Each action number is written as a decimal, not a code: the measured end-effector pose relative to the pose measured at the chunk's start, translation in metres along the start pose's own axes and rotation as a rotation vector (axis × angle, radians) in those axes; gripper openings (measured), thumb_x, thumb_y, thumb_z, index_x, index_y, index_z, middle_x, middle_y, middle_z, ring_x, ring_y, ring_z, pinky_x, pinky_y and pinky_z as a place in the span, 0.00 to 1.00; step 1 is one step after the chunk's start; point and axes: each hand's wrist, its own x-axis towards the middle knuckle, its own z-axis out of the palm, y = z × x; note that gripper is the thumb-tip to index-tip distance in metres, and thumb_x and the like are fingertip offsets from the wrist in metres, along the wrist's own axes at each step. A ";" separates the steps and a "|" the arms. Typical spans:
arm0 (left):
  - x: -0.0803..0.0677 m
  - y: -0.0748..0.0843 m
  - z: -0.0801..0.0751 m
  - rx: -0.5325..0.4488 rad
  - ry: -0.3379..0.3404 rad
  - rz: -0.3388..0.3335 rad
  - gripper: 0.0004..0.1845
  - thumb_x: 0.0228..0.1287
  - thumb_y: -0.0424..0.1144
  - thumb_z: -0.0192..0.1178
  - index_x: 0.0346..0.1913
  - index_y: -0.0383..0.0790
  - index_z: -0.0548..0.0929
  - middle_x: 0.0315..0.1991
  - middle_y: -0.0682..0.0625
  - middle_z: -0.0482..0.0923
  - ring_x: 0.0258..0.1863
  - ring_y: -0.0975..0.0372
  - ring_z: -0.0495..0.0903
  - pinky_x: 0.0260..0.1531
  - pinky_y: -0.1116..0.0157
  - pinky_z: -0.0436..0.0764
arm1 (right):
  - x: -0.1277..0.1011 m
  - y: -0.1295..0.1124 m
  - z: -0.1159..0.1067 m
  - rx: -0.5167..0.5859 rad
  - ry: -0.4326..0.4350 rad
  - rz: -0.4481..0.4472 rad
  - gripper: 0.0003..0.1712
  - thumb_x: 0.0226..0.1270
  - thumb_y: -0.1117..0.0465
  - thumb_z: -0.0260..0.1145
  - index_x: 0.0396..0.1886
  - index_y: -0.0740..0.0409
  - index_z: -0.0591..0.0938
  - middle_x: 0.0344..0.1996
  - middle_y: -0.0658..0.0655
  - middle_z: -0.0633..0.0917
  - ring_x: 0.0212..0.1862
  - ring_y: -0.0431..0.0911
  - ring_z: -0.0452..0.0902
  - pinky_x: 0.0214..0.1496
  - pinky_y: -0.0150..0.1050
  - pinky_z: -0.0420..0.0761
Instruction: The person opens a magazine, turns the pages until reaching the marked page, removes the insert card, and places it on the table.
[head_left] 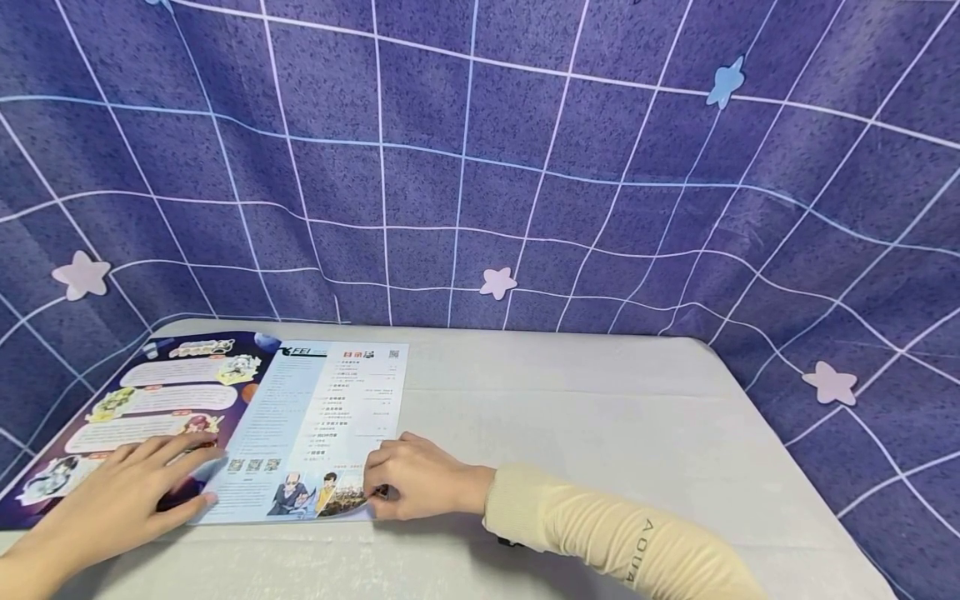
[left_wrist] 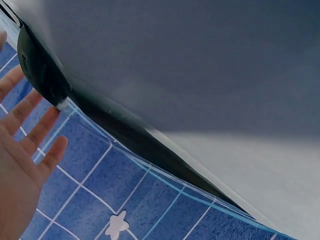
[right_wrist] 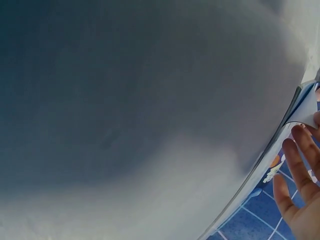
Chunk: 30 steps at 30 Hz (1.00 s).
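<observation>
Behind and around my work area hangs a purple cloth backdrop with a pale grid and small star shapes; it also shows in both wrist views. On the near side stands the table, covered in a plain light grey sheet.

At the table's left end an open magazine lies flat. Its left page is dark purple with cartoon figures and white text panels; its right page is pale blue with a printed contents list and drawn characters at the bottom. No containers are in view.

My left hand rests flat on the lower part of the left page, fingers spread and straight, palm down. My right hand, in a cream sleeve, sits at the lower right corner of the right page, fingers curled, pinching the page edge there. The right wrist view shows the fingers at a lifted paper corner.
</observation>
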 end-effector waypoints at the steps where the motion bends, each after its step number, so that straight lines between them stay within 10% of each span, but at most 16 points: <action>1: 0.000 0.001 0.000 -0.007 0.006 0.007 0.31 0.44 0.61 0.65 0.51 0.47 0.79 0.53 0.46 0.74 0.51 0.47 0.70 0.48 0.48 0.62 | 0.000 0.000 0.000 0.003 0.000 -0.005 0.03 0.57 0.51 0.63 0.29 0.38 0.83 0.33 0.34 0.81 0.35 0.28 0.69 0.37 0.20 0.62; 30: 0.008 0.021 0.001 -0.103 0.041 0.090 0.38 0.29 0.72 0.64 0.47 0.56 0.79 0.49 0.54 0.75 0.50 0.53 0.71 0.42 0.50 0.66 | -0.001 0.002 0.006 0.179 0.082 0.041 0.05 0.54 0.55 0.66 0.24 0.44 0.77 0.26 0.38 0.78 0.30 0.27 0.67 0.33 0.17 0.61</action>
